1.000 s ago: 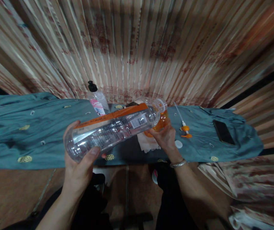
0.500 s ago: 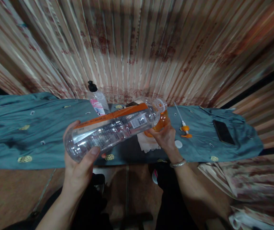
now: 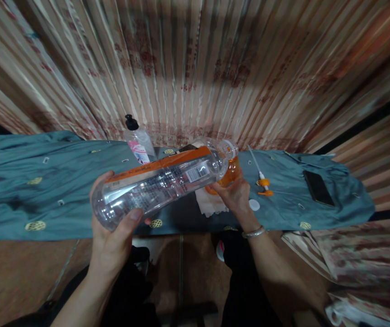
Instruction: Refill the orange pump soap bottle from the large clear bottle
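A large clear plastic bottle (image 3: 157,181) with an orange label and a barcode lies tilted across the middle of the view. My left hand (image 3: 113,227) is closed around its base. The bottle's neck points right and rests over an orange see-through bottle (image 3: 231,172); whether liquid flows between them I cannot make out. My right hand (image 3: 236,195), with a silver bracelet at the wrist, is wrapped round the orange bottle. Under that bottle lies a pale cloth or tissue (image 3: 212,204). An orange and white pump top (image 3: 263,182) with its tube lies to the right of my right hand.
A clear bottle with a black cap and pink label (image 3: 139,145) stands at the back. A white round disc (image 3: 254,205) and a black phone (image 3: 318,187) lie on the right of the green cloth-covered table (image 3: 62,181). A pleated curtain (image 3: 181,68) hangs behind.
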Available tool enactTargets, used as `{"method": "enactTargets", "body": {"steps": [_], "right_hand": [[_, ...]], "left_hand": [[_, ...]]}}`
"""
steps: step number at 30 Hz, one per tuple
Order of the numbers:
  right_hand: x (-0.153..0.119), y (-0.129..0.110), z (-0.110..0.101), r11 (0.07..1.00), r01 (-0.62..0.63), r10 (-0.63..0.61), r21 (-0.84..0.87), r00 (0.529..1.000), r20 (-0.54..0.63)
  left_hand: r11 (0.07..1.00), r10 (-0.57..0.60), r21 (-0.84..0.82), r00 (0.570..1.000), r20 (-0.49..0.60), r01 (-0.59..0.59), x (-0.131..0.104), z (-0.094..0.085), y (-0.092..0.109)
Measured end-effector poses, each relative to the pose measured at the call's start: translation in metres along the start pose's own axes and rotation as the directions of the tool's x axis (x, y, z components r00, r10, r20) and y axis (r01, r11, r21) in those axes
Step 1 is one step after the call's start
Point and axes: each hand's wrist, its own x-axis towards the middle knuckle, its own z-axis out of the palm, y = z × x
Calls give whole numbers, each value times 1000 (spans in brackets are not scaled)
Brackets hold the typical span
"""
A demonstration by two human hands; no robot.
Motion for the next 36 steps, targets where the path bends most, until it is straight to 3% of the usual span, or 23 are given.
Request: {"method": "enactTargets", "body": {"steps": [36], "right_hand": [[0, -1, -1, 999, -5, 5, -35, 1000, 19]], "left_hand": [[1000, -13, -4, 1000, -12, 13, 0, 3, 3]]}}
